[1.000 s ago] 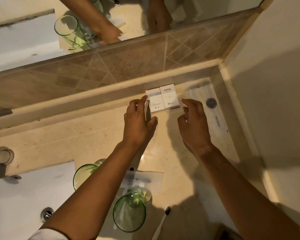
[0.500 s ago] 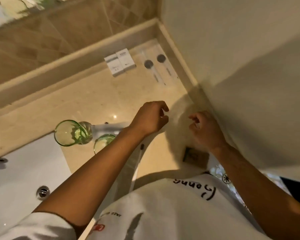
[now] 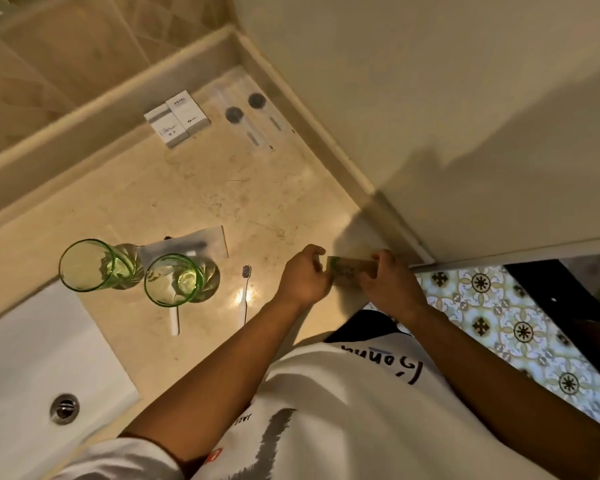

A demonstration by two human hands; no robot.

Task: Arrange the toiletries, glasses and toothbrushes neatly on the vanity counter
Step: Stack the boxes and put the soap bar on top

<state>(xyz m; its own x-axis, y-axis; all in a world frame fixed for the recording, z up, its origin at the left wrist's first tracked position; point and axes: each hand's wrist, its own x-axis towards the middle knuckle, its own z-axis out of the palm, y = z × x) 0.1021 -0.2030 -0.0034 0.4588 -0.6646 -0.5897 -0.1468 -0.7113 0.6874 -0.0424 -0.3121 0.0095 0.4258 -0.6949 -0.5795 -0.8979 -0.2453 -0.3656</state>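
Counter (image 3: 194, 188): beige marble vanity top, running into a corner where the tiled backsplash meets a plain wall; patterned floor tiles (image 3: 506, 317) show past its right end.
Sink (image 3: 32, 368): white basin set into the counter's left front part, metal drain visible.
Glasses: two green-tinted tumblers standing upright near the sink's edge, the left glass (image 3: 85, 265) and the right glass (image 3: 172, 280) just beside each other.
Flat packet (image 3: 194, 245): white sachet lying behind the right glass, partly hidden by it.
Boxes (image 3: 176, 118): two small white cartons side by side, touching, against the counter's back edge.
Wrapped sachets (image 3: 246, 116): two clear packets with dark round dots, in the back corner beside the boxes.
Toothbrushes: one white toothbrush (image 3: 245, 296) lying bare on the counter right of the glasses; a second white handle (image 3: 174, 320) sticks out from under the right glass.
Small packet (image 3: 349, 270): brownish-green, blurred, at the counter's right front corner.
Left hand (image 3: 303, 277): fingers curled, pinching the packet's left end.
Right hand (image 3: 387, 282): fingers curled, gripping its right end.
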